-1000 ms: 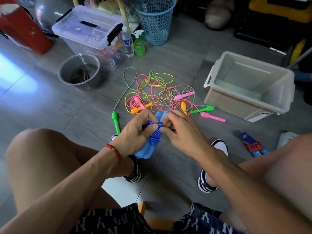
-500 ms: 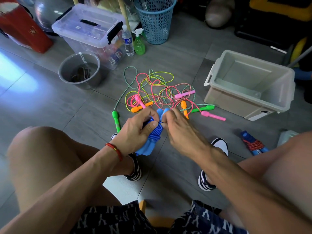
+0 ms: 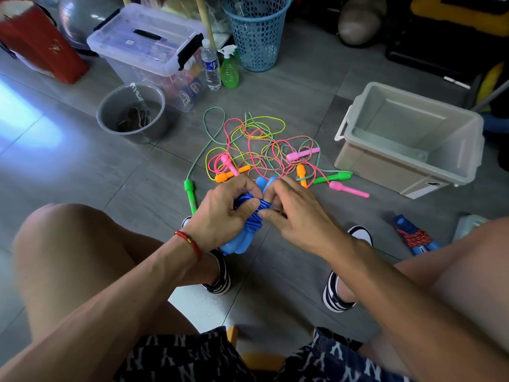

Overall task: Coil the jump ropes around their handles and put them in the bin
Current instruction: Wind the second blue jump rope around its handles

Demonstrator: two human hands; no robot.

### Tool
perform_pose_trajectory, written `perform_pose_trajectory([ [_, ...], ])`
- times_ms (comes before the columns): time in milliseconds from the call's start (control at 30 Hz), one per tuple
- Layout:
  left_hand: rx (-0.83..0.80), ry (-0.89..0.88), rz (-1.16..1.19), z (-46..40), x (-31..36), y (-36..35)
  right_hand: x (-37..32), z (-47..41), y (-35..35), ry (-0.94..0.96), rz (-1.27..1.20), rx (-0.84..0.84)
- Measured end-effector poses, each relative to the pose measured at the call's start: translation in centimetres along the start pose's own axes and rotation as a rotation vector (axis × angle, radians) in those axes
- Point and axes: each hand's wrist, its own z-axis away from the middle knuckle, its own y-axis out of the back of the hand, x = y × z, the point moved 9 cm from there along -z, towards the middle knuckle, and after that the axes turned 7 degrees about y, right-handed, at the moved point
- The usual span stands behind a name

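Frame centre: left hand [image 3: 220,216] grips blue jump rope [image 3: 252,216], cord coiled round its blue handles. Right hand [image 3: 297,216] pinches the cord at the coil. Tangled ropes [image 3: 261,150] lie just above. Grey bin [image 3: 407,139] right; wound red-and-blue rope [image 3: 413,235] below it.

I have one view only, from the camera on the person's head. It looks forward and steeply down over both knees at the floor [image 3: 275,86], close above the hands, its wide lens bending the edges.
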Motion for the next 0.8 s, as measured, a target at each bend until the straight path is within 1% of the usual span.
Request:
perform_pose_trajectory([
  [167,-0.046,0.006,0.022,-0.2,-0.3,-0.5,0.6,0.1,0.2,-0.038,-0.044,0.05],
  [367,-0.086,0.008,0.002,-0.1,-0.4,-0.8,0.8,0.0,-0.1,-0.085,-0.02,0.047],
  [467,-0.097,0.023,0.011,0.0,-0.4,-0.9,1.0,0.1,-0.5,-0.095,0.001,0.01],
  [633,-0.114,0.107,0.073,0.0,-0.9,-1.1,0.7,0.2,-0.3,-0.07,0.004,0.031],
  [700,-0.13,0.11,0.08,0.0,-0.8,-1.2,0.3,0.2,-0.2,-0.051,-0.012,0.038],
  [800,-0.107,0.09,0.101,0.0,-0.4,-1.1,-0.1,0.1,0.2,-0.018,-0.006,0.069],
])
